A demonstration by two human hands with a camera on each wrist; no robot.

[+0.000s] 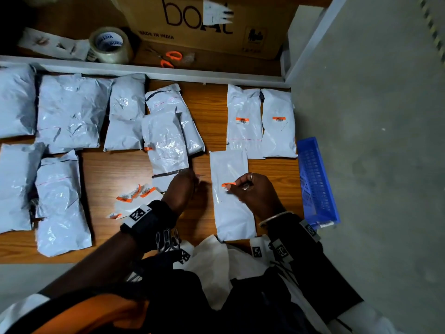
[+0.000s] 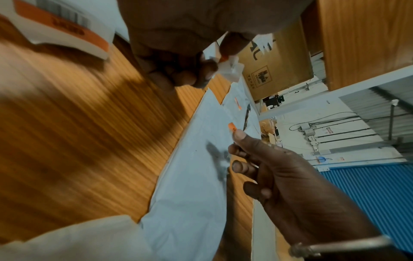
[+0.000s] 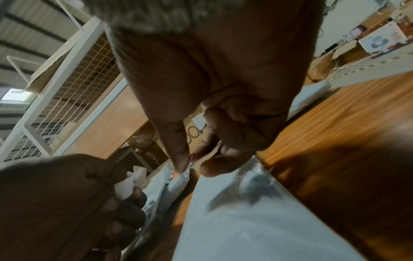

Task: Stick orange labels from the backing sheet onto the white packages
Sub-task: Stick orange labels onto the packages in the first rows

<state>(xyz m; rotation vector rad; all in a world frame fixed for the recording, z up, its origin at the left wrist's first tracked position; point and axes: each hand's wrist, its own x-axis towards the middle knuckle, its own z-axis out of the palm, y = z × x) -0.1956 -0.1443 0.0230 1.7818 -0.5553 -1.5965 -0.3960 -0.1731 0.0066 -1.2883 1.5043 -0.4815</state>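
Note:
My right hand (image 1: 234,187) pinches an orange label (image 1: 228,184) between thumb and forefinger, just over the upper part of a white package (image 1: 231,213) lying in front of me. The wrist views show the same label (image 2: 232,127) (image 3: 176,174) at the fingertips, close to the package's surface; whether it touches is unclear. My left hand (image 1: 190,179) sits to the left of that package, fingers curled round a small white backing scrap (image 2: 231,68). The backing sheet (image 1: 138,192) with several orange labels lies left of my left wrist. Two labelled packages (image 1: 243,121) (image 1: 279,126) lie at the back right.
Several unlabelled white packages (image 1: 69,112) cover the left half of the wooden table (image 1: 115,169). A blue tray (image 1: 317,184) hangs over the right edge. Behind a white rail stand a tape roll (image 1: 110,44), orange scissors (image 1: 169,59) and a cardboard box (image 1: 204,22).

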